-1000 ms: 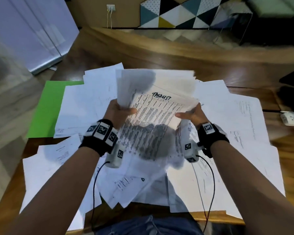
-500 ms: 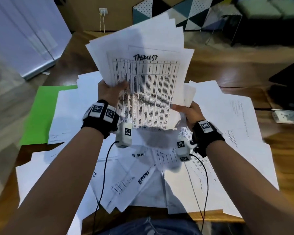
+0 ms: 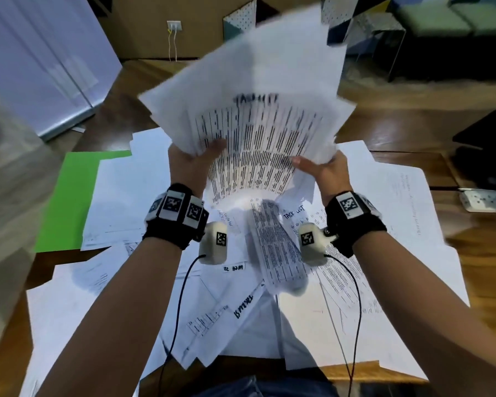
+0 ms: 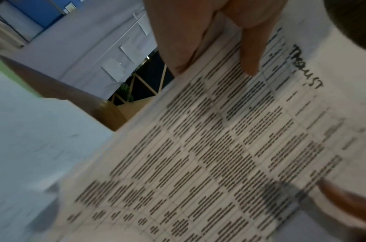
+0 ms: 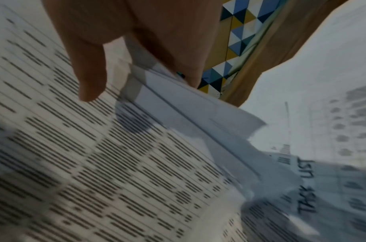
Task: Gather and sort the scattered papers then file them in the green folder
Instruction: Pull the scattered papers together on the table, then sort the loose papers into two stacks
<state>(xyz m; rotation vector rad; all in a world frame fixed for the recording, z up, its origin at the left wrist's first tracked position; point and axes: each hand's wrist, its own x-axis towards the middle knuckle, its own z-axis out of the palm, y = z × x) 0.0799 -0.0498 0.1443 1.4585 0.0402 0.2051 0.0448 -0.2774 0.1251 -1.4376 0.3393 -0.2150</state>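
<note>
Centre: a raised sheaf of papers (image 3: pixel 258 116) fills the upper middle, blocking passage there.
Counter: loose sheets (image 3: pixel 370 253) cover most of it.
Left: green folder (image 3: pixel 66 202) half-buried under sheets.
Free room: bare counter (image 3: pixel 478 296) at right edge.

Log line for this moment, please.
left hand: grips paper stack | right hand: grips same stack | stack: raised above table | green folder: partly under loose sheets

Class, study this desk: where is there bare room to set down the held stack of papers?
Bare wood table shows beyond the loose sheets, and at the right edge near the white power strip. The green folder has its left part uncovered. The middle, under the stack, is crowded.
</note>
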